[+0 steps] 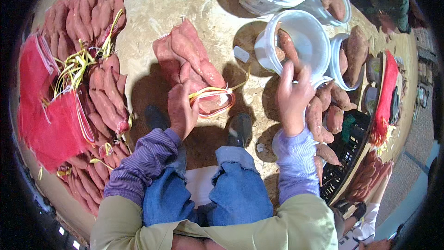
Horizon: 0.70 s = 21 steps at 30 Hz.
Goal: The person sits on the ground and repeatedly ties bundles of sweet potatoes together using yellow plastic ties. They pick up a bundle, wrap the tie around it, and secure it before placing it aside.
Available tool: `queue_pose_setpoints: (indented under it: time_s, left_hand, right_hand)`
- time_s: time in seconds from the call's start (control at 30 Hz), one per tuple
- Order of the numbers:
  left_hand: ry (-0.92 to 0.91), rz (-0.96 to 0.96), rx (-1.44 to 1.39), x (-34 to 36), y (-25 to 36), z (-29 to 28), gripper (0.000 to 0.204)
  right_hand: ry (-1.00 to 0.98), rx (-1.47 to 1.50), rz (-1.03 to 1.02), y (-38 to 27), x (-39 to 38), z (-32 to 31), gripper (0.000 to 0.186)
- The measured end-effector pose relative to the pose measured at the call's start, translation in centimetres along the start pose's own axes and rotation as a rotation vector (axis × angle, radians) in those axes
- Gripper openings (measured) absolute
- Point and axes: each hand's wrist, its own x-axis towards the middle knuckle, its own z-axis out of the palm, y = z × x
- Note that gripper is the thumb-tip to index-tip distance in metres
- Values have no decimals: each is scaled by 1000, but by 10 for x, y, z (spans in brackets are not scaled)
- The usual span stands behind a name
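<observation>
A red mesh bag [166, 58] lies on the ground in front of my feet with several sweet potatoes [187, 51] in it. My left hand [180, 109] is closed on the near edge of its mouth, where a yellow and red drawstring [212, 91] loops round. On the right, my right hand [294, 95], slightly blurred, reaches over the rim of a white bucket [317, 41]. Its fingers are round the lower end of a long sweet potato [289, 46]. One or two more sweet potatoes show behind it in the bucket, partly hidden.
Filled mesh bags [108, 90] and red bags [55, 125] are piled at left. More buckets of sweet potatoes [280, 4] stand at far right. A black crate [340, 176] with loose sweet potatoes [314, 115] lies near my right forearm. Other people show at the right edge.
</observation>
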Motion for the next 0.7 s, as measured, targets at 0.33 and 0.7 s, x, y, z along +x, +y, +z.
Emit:
queue_pose_setpoints:
  time_s: [0.33,0.7]
  left_hand:
    - [-144,-124,-410,0,13,2,12]
    - [-219,-105,-352,3,24,0,23]
  right_hand:
    - [-801,-63,120,110,79,49,55]
    - [-719,924,958,-44,-21,-85,43]
